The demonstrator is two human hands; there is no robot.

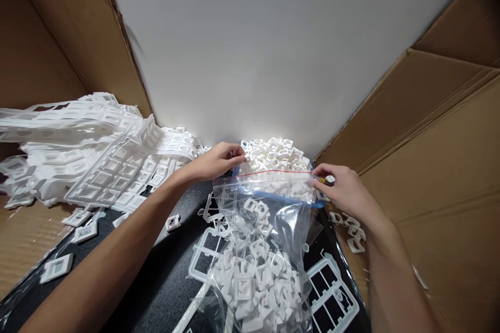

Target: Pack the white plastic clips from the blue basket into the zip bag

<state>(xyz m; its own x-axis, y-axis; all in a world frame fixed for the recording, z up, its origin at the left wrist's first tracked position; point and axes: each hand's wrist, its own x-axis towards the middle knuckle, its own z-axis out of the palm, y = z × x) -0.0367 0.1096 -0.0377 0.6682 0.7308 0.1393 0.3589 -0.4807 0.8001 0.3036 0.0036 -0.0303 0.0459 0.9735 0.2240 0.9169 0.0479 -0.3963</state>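
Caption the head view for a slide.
Left hand and right hand flank the top of a clear bag of white pieces, near a heaped blue tray.

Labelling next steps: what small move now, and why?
Probably spread the clear bag open near the red line: the right hand is at its right end, the left hand near its left. White pieces heap the blue tray beyond; the bag's upper part looks sparser than its bottom. Whether it's already open isn't clear.

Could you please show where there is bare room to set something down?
Bare black surface shows between the left forearm and the white strip beside the clear bag. Crowded: the left, with piled white sheets; right of the bag, a white frame.
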